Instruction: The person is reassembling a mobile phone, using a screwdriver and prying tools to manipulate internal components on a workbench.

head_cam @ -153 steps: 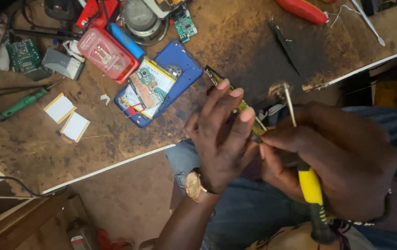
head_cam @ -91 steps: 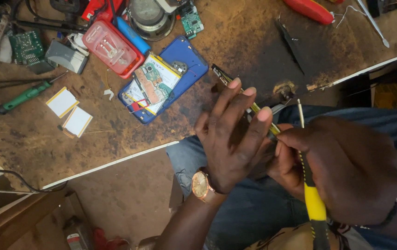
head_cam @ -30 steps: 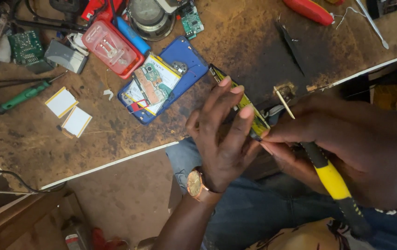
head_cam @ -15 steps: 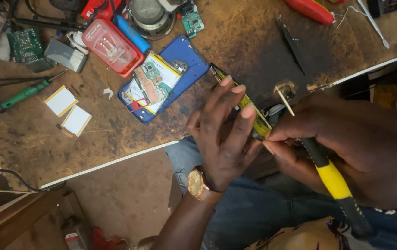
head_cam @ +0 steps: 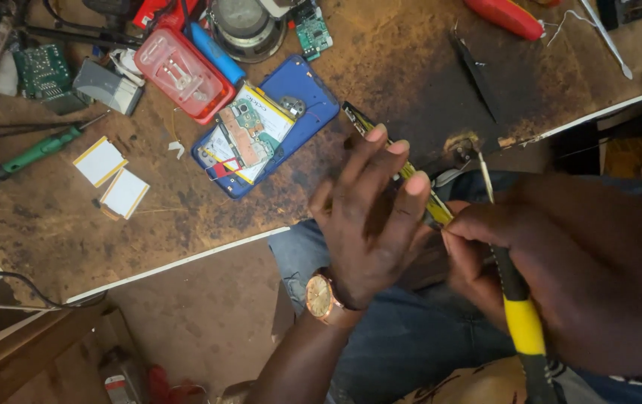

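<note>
One yellow-handled tool (head_cam: pixel 523 322), in the right hand (head_cam: pixel 575 277), grip closed round its shaft. One slim yellow-black strip (head_cam: pixel 399 168), held off the table (head_cam: pixel 74 224) edge over the lap; left hand (head_cam: pixel 369 221) upright, fingers spread, grip loosely around it. One opened blue phone (head_cam: pixel 265 135), two white pads (head_cam: pixel 111 176), one green screwdriver (head_cam: pixel 32 153).

A worn, scorched brown workbench (head_cam: pixel 51 224) with a pale front edge fills the upper part of the view, a bare brown floor (head_cam: pixel 208 299) lies below it, and a wooden board (head_cam: pixel 29 359) sits bottom left.
</note>
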